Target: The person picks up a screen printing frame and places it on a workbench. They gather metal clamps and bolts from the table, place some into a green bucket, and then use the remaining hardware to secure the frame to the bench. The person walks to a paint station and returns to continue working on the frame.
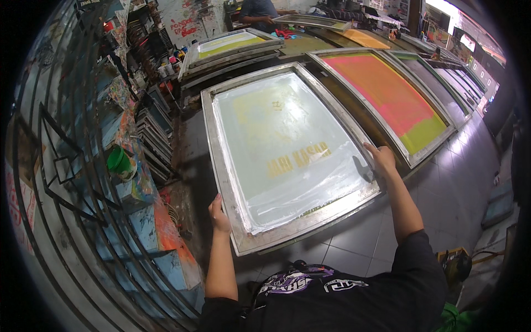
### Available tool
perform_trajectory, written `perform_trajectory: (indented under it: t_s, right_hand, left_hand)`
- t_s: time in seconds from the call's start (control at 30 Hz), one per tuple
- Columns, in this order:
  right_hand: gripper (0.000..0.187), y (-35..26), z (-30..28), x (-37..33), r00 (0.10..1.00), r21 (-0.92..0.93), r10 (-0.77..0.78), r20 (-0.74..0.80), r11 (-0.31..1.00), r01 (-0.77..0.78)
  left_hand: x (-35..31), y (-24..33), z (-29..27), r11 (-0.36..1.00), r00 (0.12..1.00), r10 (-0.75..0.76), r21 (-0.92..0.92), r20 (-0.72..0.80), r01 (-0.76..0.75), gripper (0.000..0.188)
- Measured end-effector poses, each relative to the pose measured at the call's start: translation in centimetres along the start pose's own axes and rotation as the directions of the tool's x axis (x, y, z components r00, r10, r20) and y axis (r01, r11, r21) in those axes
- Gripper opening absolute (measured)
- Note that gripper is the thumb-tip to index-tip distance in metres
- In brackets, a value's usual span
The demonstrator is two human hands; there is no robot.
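A large screen printing frame (287, 122) is held in front of me, its metal border around a pale mesh with yellowish lettering and white smears. My left hand (219, 216) grips its left side near the lower corner, thumb on the edge. My right hand (381, 159) is closed round the right side, somewhat higher up; the fingers under the frame are hidden. The hand's shadow falls on the mesh. The far end of the frame lies over or close to a dark table; whether it rests there I cannot tell.
To the right lies a screen with pink, orange and green mesh (381, 91). Stacked screens (229, 47) stand at the far left. A green bucket (119, 161) sits on blue steps behind dark railing bars (72, 193). A person (260, 14) is at the back. Grey tiled floor (354, 238) lies below.
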State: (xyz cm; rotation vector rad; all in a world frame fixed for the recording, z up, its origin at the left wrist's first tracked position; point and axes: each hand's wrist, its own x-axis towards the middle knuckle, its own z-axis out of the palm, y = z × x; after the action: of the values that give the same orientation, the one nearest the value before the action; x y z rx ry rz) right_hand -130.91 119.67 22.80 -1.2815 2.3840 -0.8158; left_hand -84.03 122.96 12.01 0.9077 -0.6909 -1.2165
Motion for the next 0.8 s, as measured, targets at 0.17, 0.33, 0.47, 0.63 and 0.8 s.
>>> perform_trajectory:
  t_s: [0.17, 0.33, 0.47, 0.63, 0.8]
  right_hand:
    - [0.076, 0.7, 0.3, 1.1, 1.0, -0.021, -0.004, 0.013, 1.0, 0.004]
    - [0.078, 1.7, 0.5, 2.1, 0.999, -0.068, -0.042, -0.026, 0.997, 0.04]
    - [0.07, 0.5, -0.3, 0.9, 0.989, 0.081, 0.019, 0.144, 0.996, -0.031]
    - [0.066, 2.9, 0.3, 2.7, 0.987, 0.169, -0.031, 0.16, 0.986, 0.003]
    - [0.083, -0.6, -1.5, 0.7, 0.969, 0.091, 0.016, 0.245, 0.995, -0.04]
  left_hand:
    - [0.8, -0.6, -0.7, 0.998, 1.0, 0.022, 0.067, 0.005, -0.022, 0.037]
    - [0.7, 0.3, -0.2, 0.998, 0.998, -0.057, 0.011, 0.024, 0.057, 0.037]
    - [-0.2, 1.5, 0.5, 0.991, 0.992, -0.126, -0.039, 0.026, 0.127, 0.037]
    - [-0.3, 2.3, 1.8, 0.975, 0.987, -0.145, 0.162, -0.065, 0.153, 0.029]
    - [0.8, 1.7, -0.5, 0.978, 0.98, -0.197, -0.073, -0.027, 0.195, 0.03]
